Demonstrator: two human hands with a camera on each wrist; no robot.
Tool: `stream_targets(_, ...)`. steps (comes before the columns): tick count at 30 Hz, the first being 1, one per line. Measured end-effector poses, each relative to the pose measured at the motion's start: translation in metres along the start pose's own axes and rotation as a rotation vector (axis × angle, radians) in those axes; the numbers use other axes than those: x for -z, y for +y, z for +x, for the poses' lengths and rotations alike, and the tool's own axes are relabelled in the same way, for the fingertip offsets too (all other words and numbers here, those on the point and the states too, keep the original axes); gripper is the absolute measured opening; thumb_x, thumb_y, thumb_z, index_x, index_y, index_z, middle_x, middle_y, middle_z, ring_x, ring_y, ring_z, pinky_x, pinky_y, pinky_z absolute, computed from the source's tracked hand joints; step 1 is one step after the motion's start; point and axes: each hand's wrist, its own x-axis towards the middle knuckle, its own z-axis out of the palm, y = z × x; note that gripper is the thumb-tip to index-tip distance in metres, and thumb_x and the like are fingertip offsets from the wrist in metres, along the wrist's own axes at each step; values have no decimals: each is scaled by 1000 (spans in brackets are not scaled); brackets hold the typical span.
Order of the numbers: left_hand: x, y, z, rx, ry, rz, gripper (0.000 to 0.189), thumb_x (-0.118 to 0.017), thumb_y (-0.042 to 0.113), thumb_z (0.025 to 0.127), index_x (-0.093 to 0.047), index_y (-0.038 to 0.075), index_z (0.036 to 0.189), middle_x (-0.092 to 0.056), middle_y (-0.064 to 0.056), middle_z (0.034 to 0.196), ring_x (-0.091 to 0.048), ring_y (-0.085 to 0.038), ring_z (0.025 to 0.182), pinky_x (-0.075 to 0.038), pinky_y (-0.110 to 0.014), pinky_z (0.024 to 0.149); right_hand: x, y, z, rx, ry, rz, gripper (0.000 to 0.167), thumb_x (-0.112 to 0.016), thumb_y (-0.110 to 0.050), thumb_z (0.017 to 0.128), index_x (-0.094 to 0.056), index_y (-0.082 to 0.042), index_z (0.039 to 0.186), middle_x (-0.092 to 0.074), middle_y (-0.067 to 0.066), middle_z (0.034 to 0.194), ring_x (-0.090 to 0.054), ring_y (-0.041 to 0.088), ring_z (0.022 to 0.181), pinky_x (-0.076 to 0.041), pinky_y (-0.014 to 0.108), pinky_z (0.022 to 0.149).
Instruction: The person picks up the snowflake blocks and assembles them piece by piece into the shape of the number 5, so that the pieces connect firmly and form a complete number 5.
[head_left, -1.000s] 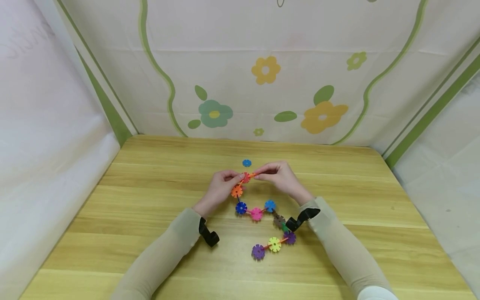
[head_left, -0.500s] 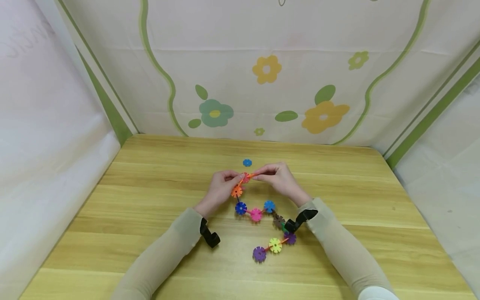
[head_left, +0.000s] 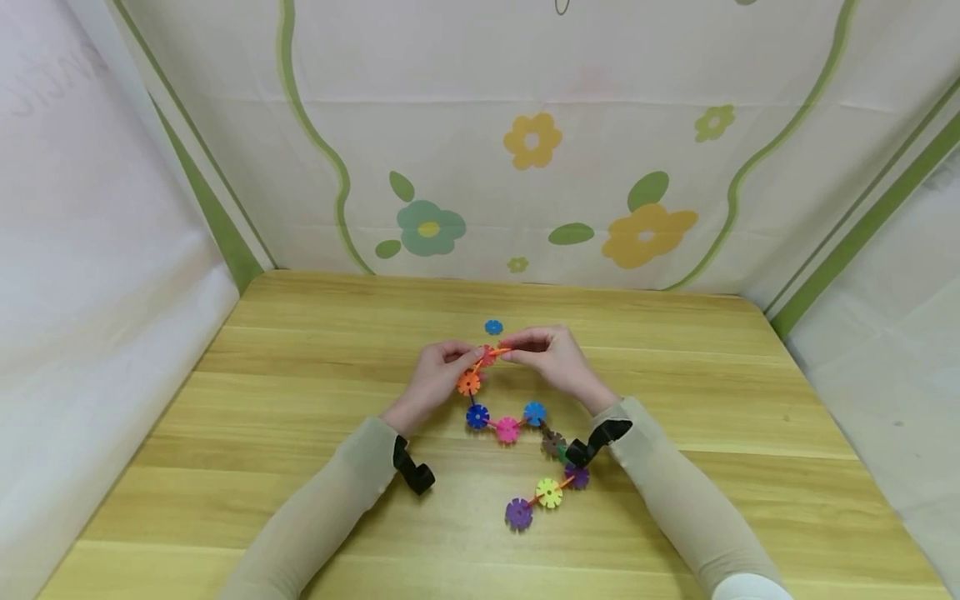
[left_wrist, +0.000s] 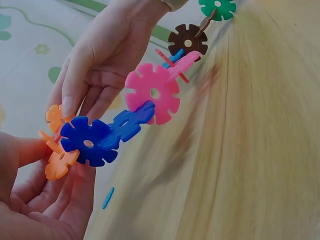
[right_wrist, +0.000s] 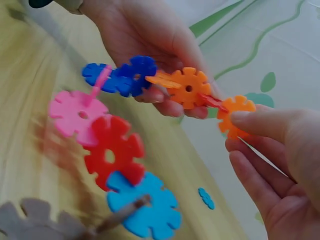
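Note:
A chain of notched plastic discs hangs between both hands, its near part over the table. My left hand (head_left: 433, 379) pinches it at a red disc (head_left: 487, 356) near the far end, beside an orange disc (head_left: 468, 383). Between thumb and fingers, my right hand (head_left: 557, 360) pinches the orange end disc (right_wrist: 236, 114), joined to the red one. Further along come a dark blue disc (head_left: 477, 417), a pink disc (left_wrist: 152, 93), a light blue disc (right_wrist: 145, 205) and a brown disc (left_wrist: 187, 42). A yellow disc (head_left: 549, 493) and a purple disc (head_left: 519, 514) form the near end.
One loose blue disc (head_left: 493, 327) lies on the wooden table (head_left: 300, 333) just beyond the hands. A black strap (head_left: 414, 468) hangs at the left wrist and another black strap (head_left: 598, 442) at the right. A flower-printed cloth wall (head_left: 465, 83) stands behind the table.
Both hands have shifted slightly left, with the right fingertips nearer the red disc. The chain has moved a little left with them, and its purple end has swung slightly toward the near side.

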Motion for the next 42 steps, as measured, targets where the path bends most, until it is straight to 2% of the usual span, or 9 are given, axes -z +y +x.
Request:
stream_targets(3, 1, 0, 0, -3, 1, 9, 24, -66, 21, 102, -71, -1, 110, -71, -16, 103, -72, -39, 92, -60, -30, 73, 6, 0, 2, -28, 6, 11, 28, -80, -12, 90, -76, -4, 116, -75, 9, 112, -71, 23, 100, -58, 34, 87)
stream_targets(8, 3, -1, 1, -15, 38, 88, 24, -67, 24, 102, -73, 2, 108, -72, -13, 101, -71, -27, 85, -57, -25, 69, 19, 5, 15, -89, 20, 26, 38, -81, -12, 89, -70, 1, 124, -71, 17, 119, -70, 22, 104, -56, 33, 91)
stream_targets(11, 3, -1, 1, -8, 30, 84, 24, -67, 24, 102, -73, 2, 108, -72, -13, 101, -72, -29, 86, -57, -26, 70, 24, 8, 26, -102, 18, -12, 40, -79, -15, 91, -69, 1, 126, -69, 19, 122, -70, 22, 105, -55, 35, 93)
stream_targets(15, 3, 0, 1, 0, 2, 26, 24, -65, 21, 103, -71, -1, 110, -72, -15, 104, -72, -39, 92, -59, -29, 75, 25, 16, 45, -107, 4, -77, 41, -79, -18, 93, -68, -1, 129, -71, 14, 120, -69, 20, 105, -55, 37, 94)
stream_targets(23, 4, 2, -1, 3, 10, 24, 24, -65, 20, 103, -71, -2, 109, -71, -17, 104, -71, -39, 93, -58, -28, 74, 18, 31, 74, -143, -37, -229, 47, -83, -24, 88, -69, -5, 130, -74, 1, 113, -68, 18, 102, -53, 41, 95)
stream_targets(27, 4, 1, 0, 1, -4, 6, 23, -65, 20, 103, -71, -2, 109, -71, -19, 106, -71, -40, 94, -59, -28, 73, 16, 36, 82, -155, -33, -300, 45, -84, -24, 87, -72, -6, 126, -74, 3, 112, -67, 19, 102, -52, 41, 95)
stream_targets(34, 4, 0, 0, -14, -11, -7, 22, -65, 19, 103, -71, -2, 108, -72, -18, 104, -71, -41, 94, -59, -28, 73, 8, 42, 89, -151, -51, -384, 36, -84, -26, 88, -76, -9, 119, -73, 2, 107, -66, 19, 97, -54, 37, 87)
stream_targets(38, 4, 0, -1, -18, -15, -6, 22, -64, 19, 103, -71, -1, 107, -72, -18, 105, -71, -41, 94, -59, -28, 73, 5, 41, 89, -165, -45, -401, 32, -84, -25, 87, -77, -10, 115, -72, 2, 104, -64, 19, 94, -54, 36, 83)
stream_targets(42, 4, 0, -1, -14, -18, -7, 23, -64, 20, 103, -71, -1, 108, -72, -20, 107, -71, -40, 95, -59, -28, 75, 4, 41, 90, -165, -30, -370, 29, -84, -20, 87, -74, -10, 112, -69, 4, 102, -62, 22, 93, -53, 37, 83)
